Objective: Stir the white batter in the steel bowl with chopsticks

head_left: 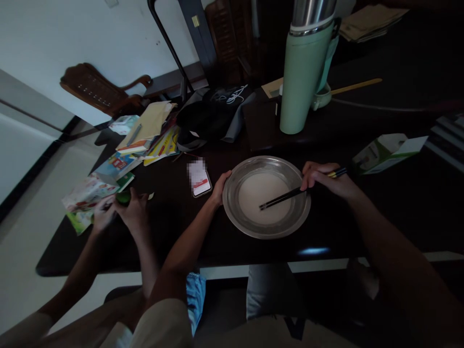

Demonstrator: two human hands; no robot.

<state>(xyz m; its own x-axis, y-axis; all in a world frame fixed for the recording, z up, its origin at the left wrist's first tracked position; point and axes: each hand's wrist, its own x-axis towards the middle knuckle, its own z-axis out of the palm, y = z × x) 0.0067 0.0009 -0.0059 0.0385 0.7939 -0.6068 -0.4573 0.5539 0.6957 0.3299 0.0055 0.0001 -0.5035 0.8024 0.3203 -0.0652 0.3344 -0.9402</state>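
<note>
- Two hands busy? Holding what, where?
- Gripping rim of steel plate [266, 231] with left hand [218, 189], pinching chopsticks [286, 197] in right hand [319, 178]; slanting from right down-left, tips in white liquid [261, 186] mid-plate, between both.

left hand [219, 187] grips metal plate [267, 196] rim at desk [380, 212] near edge; right hand [319, 176] holds chopsticks [290, 195], tips in white batter [264, 197].

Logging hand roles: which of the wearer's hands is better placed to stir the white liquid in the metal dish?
Probably right. The right hand holds the chopsticks, tips in the white liquid; the left hand only grips the metal dish at its rim.
</note>
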